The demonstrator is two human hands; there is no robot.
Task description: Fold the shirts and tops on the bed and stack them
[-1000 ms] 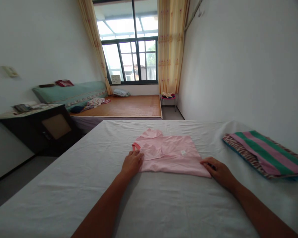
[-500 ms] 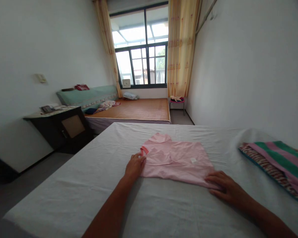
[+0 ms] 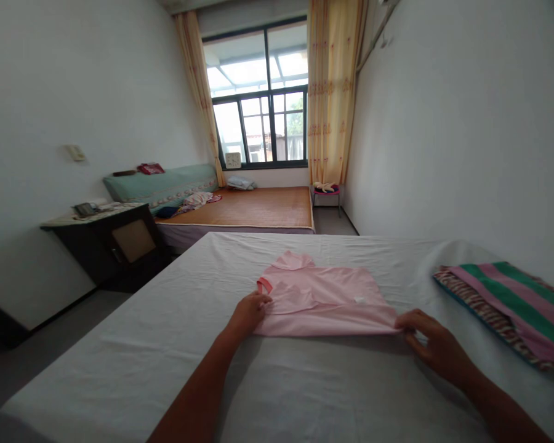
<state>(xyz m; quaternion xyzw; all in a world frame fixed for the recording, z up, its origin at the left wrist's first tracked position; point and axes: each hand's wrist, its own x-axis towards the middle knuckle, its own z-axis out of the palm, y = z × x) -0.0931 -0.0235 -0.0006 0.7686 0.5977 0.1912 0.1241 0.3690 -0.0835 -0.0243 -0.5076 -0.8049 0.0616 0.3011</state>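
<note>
A pink shirt (image 3: 325,289) lies spread on the white sheet (image 3: 166,326), its sleeve at the far side and a small white tag near its right part. My left hand (image 3: 250,312) is closed on the shirt's near left side, just below the coral neckline trim. At the near right corner my right hand (image 3: 425,335) pinches the hem. Between both hands the near edge is drawn fairly straight and lifted a little off the sheet.
Folded striped cloth (image 3: 512,307) in green and pink lies at the right. Beyond the sheet stand a bed with a brown mat (image 3: 263,206), a dark cabinet (image 3: 115,240) and a small stool (image 3: 327,189) by the curtain.
My right hand has gone from lying over the shirt's near right corner to pinching it. The near edge has been raised and pulled straighter. My left hand stays at the neckline side.
</note>
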